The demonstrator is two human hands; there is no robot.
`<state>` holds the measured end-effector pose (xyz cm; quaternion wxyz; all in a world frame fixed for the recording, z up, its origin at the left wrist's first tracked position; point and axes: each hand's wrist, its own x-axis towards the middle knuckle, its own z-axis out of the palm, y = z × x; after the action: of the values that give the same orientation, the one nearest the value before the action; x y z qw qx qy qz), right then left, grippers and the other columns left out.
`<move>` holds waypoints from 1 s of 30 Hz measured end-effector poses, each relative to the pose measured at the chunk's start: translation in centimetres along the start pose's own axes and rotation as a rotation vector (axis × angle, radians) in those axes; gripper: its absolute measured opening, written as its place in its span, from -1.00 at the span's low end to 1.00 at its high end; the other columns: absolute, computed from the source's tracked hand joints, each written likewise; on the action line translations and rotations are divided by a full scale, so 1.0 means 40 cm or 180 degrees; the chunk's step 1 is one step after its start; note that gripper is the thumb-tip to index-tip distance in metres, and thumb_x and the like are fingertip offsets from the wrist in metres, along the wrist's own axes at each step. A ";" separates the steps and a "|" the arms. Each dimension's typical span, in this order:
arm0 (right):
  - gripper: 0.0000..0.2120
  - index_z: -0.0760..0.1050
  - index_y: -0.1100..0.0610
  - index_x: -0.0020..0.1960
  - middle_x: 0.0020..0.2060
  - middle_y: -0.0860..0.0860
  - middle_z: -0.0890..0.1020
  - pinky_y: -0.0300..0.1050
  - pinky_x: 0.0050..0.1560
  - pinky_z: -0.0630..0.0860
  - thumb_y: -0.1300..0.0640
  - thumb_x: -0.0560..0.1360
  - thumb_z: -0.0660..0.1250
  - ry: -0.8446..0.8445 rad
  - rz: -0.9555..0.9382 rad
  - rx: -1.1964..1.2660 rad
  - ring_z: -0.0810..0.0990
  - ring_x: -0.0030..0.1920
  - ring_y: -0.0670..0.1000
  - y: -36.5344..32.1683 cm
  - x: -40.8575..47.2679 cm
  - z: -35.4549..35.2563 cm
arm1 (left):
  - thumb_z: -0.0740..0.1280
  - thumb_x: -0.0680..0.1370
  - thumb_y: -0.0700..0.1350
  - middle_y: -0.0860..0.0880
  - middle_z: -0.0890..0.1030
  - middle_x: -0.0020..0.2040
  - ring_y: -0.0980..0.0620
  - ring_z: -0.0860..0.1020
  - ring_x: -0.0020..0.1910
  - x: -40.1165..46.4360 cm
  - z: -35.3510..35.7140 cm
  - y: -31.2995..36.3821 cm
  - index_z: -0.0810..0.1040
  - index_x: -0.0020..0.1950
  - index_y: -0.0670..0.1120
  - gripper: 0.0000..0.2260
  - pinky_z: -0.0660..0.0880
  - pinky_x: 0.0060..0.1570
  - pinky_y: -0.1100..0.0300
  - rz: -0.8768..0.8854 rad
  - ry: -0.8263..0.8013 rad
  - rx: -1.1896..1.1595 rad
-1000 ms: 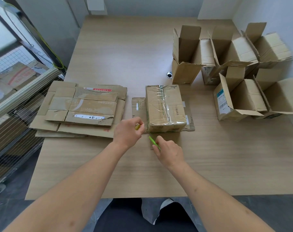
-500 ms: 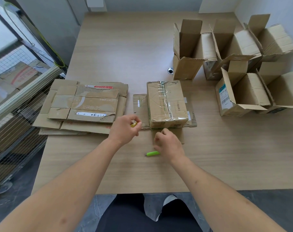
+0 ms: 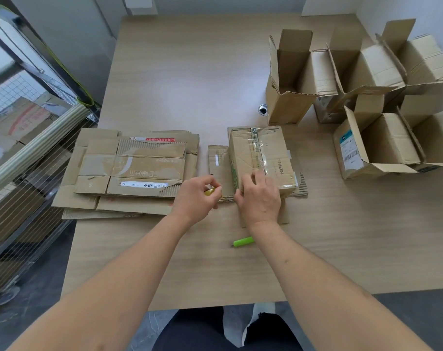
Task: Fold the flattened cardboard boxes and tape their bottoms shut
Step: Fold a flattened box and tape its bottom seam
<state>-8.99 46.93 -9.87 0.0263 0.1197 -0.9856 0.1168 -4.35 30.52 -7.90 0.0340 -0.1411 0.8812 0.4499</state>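
Observation:
A folded cardboard box stands bottom-up on the table, clear tape running along its seam and its lower flaps spread flat. My right hand rests on the box's near edge with fingers pressed against it, holding nothing. My left hand, just left of the box, is shut on a small yellow object, mostly hidden by the fingers. A green cutter lies on the table beside my right wrist. A stack of flattened boxes lies to the left.
Several folded open boxes stand at the back right of the wooden table. A round cable hole sits behind the taped box. A metal wire rack with more cardboard stands along the left.
My right hand put the green cutter down on the table and moved up onto the box's near edge. My left hand stayed beside the box with the yellow object.

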 end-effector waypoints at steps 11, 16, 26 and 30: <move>-0.36 0.29 0.07 0.50 0.26 0.07 0.44 0.03 0.28 0.47 0.21 0.48 0.42 -0.0839 -0.0159 -0.0204 0.43 0.27 0.14 0.024 0.054 -0.063 | 0.42 0.60 -0.07 0.02 0.67 -0.40 -0.02 0.55 -0.49 0.056 -0.054 0.027 0.63 -0.12 0.04 -0.90 0.59 -0.46 0.02 -0.0014 -0.0155 -0.0290; -0.36 0.32 -0.05 0.47 0.24 -0.01 0.38 -0.10 -0.11 0.43 0.33 0.47 0.35 -0.1028 -0.0147 -0.0179 0.42 0.25 0.09 0.078 0.044 -0.091 | 0.42 0.61 -0.07 0.01 0.67 -0.40 -0.03 0.53 -0.51 0.048 -0.064 0.068 0.64 -0.11 0.00 -0.90 0.57 -0.48 0.04 0.0024 -0.0122 -0.0322; -0.53 0.40 0.02 0.10 0.14 0.02 0.37 -0.12 -0.33 0.32 0.45 0.34 0.38 -0.0969 -0.0567 -0.0380 0.41 0.06 0.08 0.254 0.027 -0.143 | 0.42 0.62 -0.10 0.01 0.68 -0.38 0.08 0.50 -0.53 -0.032 -0.015 0.137 0.63 -0.12 0.02 -0.89 0.49 -0.48 0.18 -0.0177 0.0216 -0.0346; -0.51 0.46 0.10 0.20 0.16 0.10 0.47 0.00 0.10 0.48 0.34 0.32 0.48 -0.0977 -0.0622 -0.0660 0.48 0.12 0.17 0.286 0.046 -0.158 | 0.42 0.62 -0.09 0.02 0.68 -0.37 0.07 0.50 -0.52 -0.055 0.027 0.148 0.63 -0.09 0.02 -0.90 0.52 -0.48 0.13 -0.0288 0.0402 -0.0376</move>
<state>-13.39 58.81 -6.13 -0.1007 0.2278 -0.9684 -0.0079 -3.98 35.18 -3.50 -0.0097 -0.2106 0.8462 0.4893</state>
